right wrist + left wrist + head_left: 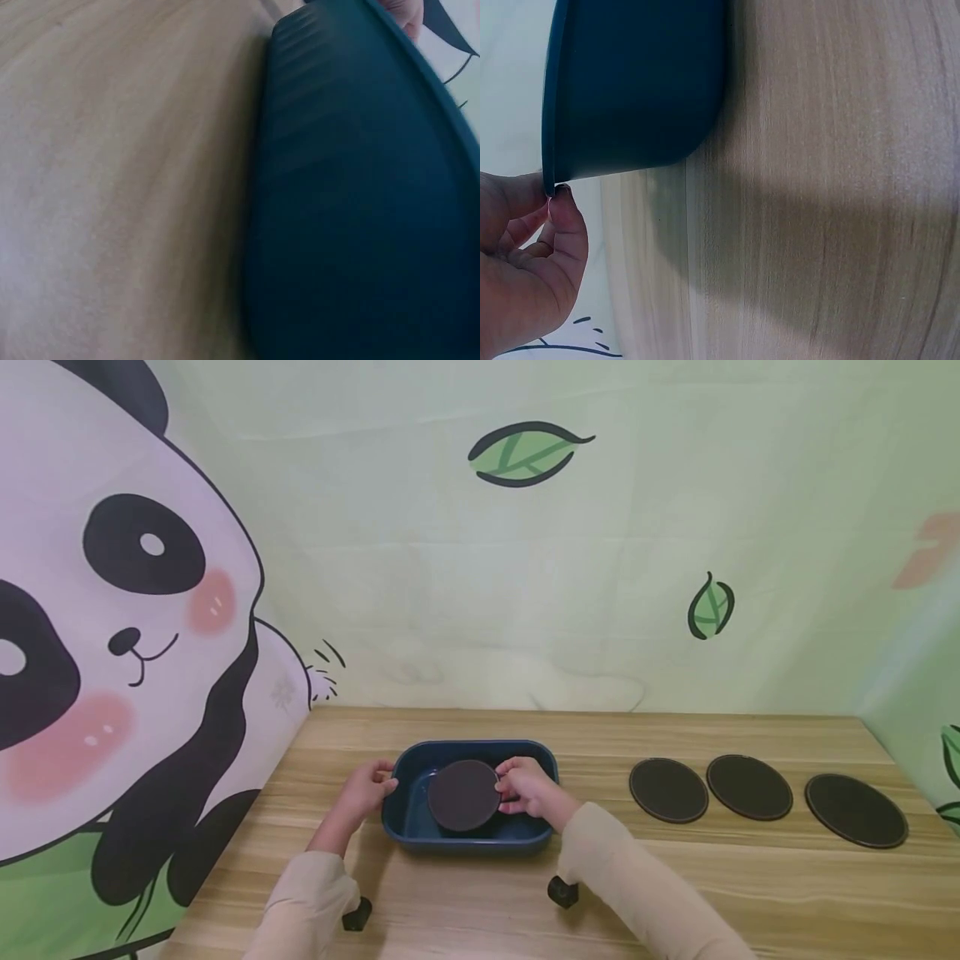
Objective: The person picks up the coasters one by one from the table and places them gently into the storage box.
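Right hand (525,787) fingers pinch dark round mat (463,794) edge over blue tub (420,843); mat looks thin, light, floppy. Left hand (367,787) fingers grip tub rim.

Soft even light; blurred wrist views.

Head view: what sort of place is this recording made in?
Probably a staged tabletop booth rather than a lived-in room: a wooden table enclosed by a printed panda-and-leaf backdrop, with three dark round coasters lined up beside a blue tub.
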Demonstrator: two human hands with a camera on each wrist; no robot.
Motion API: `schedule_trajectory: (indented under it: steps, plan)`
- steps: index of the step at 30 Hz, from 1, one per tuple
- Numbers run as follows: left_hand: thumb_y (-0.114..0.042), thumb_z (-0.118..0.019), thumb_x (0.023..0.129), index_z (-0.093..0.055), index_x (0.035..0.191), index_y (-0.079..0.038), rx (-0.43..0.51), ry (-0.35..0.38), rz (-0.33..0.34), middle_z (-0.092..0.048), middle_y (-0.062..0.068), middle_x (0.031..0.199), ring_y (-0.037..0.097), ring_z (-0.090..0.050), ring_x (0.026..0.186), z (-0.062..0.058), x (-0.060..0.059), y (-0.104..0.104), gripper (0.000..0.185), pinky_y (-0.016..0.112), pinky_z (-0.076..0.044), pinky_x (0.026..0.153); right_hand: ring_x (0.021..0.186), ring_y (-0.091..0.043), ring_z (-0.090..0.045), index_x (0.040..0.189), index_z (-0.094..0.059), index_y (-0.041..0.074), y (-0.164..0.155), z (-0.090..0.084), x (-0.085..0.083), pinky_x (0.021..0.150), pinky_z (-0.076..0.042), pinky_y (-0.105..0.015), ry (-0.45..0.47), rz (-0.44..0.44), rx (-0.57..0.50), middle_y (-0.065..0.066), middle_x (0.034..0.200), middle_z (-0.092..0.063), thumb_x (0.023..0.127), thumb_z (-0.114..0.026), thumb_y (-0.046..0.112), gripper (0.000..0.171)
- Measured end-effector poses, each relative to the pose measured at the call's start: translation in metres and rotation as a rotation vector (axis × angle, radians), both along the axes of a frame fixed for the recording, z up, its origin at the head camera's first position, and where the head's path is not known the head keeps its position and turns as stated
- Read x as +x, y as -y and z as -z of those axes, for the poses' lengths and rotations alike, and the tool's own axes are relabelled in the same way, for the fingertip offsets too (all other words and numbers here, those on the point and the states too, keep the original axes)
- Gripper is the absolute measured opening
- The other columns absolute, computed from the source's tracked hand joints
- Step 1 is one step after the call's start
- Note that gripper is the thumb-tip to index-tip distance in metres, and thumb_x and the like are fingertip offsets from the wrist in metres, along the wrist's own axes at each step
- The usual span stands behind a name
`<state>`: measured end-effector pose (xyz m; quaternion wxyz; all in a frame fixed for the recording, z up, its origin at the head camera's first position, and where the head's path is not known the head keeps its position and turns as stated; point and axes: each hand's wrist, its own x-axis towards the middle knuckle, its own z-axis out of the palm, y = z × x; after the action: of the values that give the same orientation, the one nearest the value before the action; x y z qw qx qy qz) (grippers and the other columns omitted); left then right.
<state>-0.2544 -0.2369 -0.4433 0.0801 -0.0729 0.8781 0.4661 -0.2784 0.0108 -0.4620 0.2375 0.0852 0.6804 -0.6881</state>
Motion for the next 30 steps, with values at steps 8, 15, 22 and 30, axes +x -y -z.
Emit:
schedule_trajectory:
  steps: [8, 15, 22, 30]
  plan:
    - [-0.002, -0.049, 0.088, -0.045, 0.119, 0.006, -0.004, 0.006, -0.005, -0.053, 0.025, 0.103, 0.029, -0.056, 0.087, 0.0, -0.001, -0.001, 0.032, 0.032, -0.051, 0.065, 0.05, -0.016, -0.044, 0.099, -0.049, 0.0, 0.002, 0.005, 0.0, 0.053, -0.052, -0.032, 0.02, 0.04, 0.091, -0.006, 0.067, -0.046, 0.076, -0.051, -0.011, 0.025]
    - [-0.002, -0.048, 0.088, -0.044, 0.118, 0.006, 0.008, 0.01, -0.005, -0.052, 0.025, 0.102, 0.03, -0.056, 0.088, -0.001, 0.0, -0.001, 0.032, 0.032, -0.05, 0.066, 0.049, -0.017, -0.044, 0.096, -0.051, 0.001, 0.003, 0.031, -0.015, 0.051, -0.052, -0.034, -0.013, 0.021, 0.13, -0.009, 0.068, -0.045, 0.075, -0.053, -0.011, 0.025]
    - [-0.003, -0.048, 0.089, -0.044, 0.119, 0.005, -0.011, 0.027, -0.002, -0.053, 0.024, 0.102, 0.028, -0.055, 0.086, -0.002, 0.0, -0.001, 0.032, 0.032, -0.05, 0.066, 0.049, -0.014, -0.045, 0.102, -0.05, -0.006, 0.004, 0.011, 0.001, 0.042, -0.048, -0.024, -0.06, 0.044, 0.224, -0.008, 0.067, -0.046, 0.078, -0.047, -0.012, 0.025]
    - [-0.004, -0.048, 0.089, -0.044, 0.12, 0.004, -0.014, 0.03, -0.014, -0.052, 0.024, 0.105, 0.028, -0.055, 0.089, -0.001, -0.002, -0.001, 0.033, 0.033, -0.051, 0.069, 0.055, -0.016, -0.05, 0.098, -0.053, -0.002, 0.004, 0.012, -0.001, 0.044, -0.05, -0.028, -0.084, 0.074, 0.336, -0.008, 0.066, -0.05, 0.074, -0.049, -0.01, 0.026]
